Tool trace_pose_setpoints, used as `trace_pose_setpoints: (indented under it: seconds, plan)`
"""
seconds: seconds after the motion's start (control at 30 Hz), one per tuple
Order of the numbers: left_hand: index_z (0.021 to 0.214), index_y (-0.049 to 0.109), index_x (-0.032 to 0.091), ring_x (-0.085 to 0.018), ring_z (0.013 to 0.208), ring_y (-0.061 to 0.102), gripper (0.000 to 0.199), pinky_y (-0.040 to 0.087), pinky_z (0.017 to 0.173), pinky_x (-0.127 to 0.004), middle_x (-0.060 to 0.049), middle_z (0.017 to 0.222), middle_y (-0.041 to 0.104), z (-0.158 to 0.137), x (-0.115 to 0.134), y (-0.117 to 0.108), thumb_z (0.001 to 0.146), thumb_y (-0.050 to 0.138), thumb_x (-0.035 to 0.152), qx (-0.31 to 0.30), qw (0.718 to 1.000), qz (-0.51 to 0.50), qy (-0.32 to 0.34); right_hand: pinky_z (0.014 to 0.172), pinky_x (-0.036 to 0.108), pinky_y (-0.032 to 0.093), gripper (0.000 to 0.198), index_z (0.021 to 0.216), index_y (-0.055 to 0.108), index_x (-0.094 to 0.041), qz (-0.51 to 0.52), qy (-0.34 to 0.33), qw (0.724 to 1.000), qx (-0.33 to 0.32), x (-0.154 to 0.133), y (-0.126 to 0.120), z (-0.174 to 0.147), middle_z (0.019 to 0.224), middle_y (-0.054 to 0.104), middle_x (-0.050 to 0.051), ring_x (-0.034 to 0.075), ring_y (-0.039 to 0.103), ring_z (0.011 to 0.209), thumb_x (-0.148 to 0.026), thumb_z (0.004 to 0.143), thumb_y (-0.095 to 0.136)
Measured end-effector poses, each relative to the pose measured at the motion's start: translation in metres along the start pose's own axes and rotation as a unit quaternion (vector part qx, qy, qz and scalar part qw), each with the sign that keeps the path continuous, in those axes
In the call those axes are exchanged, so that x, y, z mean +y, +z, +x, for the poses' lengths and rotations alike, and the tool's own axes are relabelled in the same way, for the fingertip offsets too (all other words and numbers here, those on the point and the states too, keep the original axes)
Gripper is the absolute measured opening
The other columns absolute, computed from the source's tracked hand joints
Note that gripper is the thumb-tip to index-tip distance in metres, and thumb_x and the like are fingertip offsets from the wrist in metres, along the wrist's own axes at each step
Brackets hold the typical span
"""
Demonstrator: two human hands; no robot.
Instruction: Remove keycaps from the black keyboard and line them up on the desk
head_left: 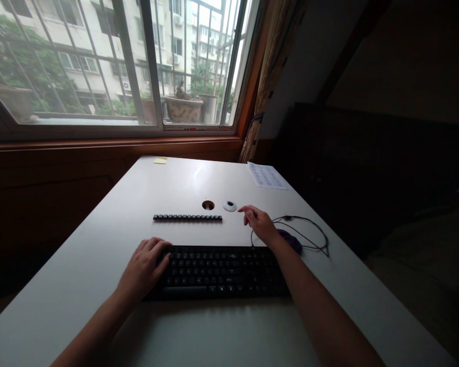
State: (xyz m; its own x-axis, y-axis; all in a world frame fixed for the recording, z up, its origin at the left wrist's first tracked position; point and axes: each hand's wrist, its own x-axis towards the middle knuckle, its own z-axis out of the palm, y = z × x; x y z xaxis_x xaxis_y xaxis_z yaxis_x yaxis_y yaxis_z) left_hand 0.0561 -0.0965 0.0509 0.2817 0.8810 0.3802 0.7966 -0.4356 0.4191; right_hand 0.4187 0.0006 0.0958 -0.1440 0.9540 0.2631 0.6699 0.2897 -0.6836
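Note:
A black keyboard (222, 270) lies across the near part of the white desk. My left hand (147, 265) grips its left end, thumb on top and the other fingers at the far left corner. Beyond the keyboard, my right hand (258, 221) is raised with the index finger stretched out and the others bent, holding nothing. Its fingertip is nearest to a round white cable-hole cover (230, 206). Further left lies a straight row of black keycaps (187, 218). A dark purple mouse (290, 240) sits partly hidden behind my right forearm.
A thin black cable (309, 220) loops over the desk at the right. An open cable hole (208, 205) is beside the white cover. Printed paper (268, 176) lies at the far right edge, yellow sticky notes (160, 160) at the far left. A barred window (137, 66) stands behind the desk.

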Motion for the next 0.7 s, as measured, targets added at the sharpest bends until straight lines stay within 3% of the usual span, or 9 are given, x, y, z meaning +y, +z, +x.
trace_pose_setpoints:
  seconds: [0.1,0.2,0.37,0.53,0.7]
  plan:
    - [0.107,0.061,0.026,-0.027,0.1,0.055,0.018,0.047,0.09,-0.046,-0.006,0.108,0.062,0.0,0.0,0.0,0.092,0.051,0.028,-0.004,1.0,0.003,0.001,0.07,0.026,0.047,0.054,0.094,0.063,-0.017,0.035,-0.002,0.999,0.033,-0.004,-0.013,-0.023,0.08,0.065,0.006,0.017,0.06,0.073,-0.054,0.1,0.024]
    - [0.106,0.061,0.026,-0.027,0.1,0.055,0.017,0.047,0.091,-0.047,-0.006,0.108,0.061,0.0,-0.001,0.0,0.092,0.051,0.028,-0.008,1.0,0.004,0.0,0.08,0.03,0.044,0.053,0.077,0.058,-0.02,-0.069,-0.027,0.993,0.089,-0.006,-0.023,-0.046,0.082,0.063,0.007,0.02,0.059,0.081,-0.054,0.1,0.024]
    - [0.105,0.063,0.025,-0.027,0.098,0.056,0.018,0.048,0.089,-0.046,-0.006,0.107,0.062,0.0,-0.002,0.001,0.092,0.052,0.029,-0.001,1.0,0.006,0.003,0.068,0.03,0.041,0.059,0.067,0.055,-0.022,-0.182,0.063,0.974,0.118,-0.003,-0.031,-0.074,0.068,0.064,0.009,0.022,0.061,0.07,-0.056,0.1,0.019]
    - [0.106,0.062,0.025,-0.027,0.099,0.056,0.018,0.048,0.09,-0.046,-0.006,0.107,0.062,0.0,-0.003,0.001,0.092,0.051,0.031,-0.007,1.0,0.011,0.004,0.064,0.032,0.04,0.066,0.056,0.051,-0.023,-0.253,0.108,0.954,0.117,0.003,-0.026,-0.077,0.064,0.066,0.014,0.026,0.064,0.067,-0.057,0.099,0.015]
    - [0.106,0.061,0.025,-0.027,0.1,0.055,0.017,0.047,0.09,-0.047,-0.006,0.108,0.061,0.001,-0.004,0.002,0.093,0.05,0.03,-0.013,1.0,0.013,0.001,0.064,0.031,0.04,0.066,0.061,0.058,-0.021,-0.281,0.104,0.949,0.098,-0.001,-0.016,-0.069,0.07,0.069,0.014,0.025,0.067,0.071,-0.057,0.1,0.017]
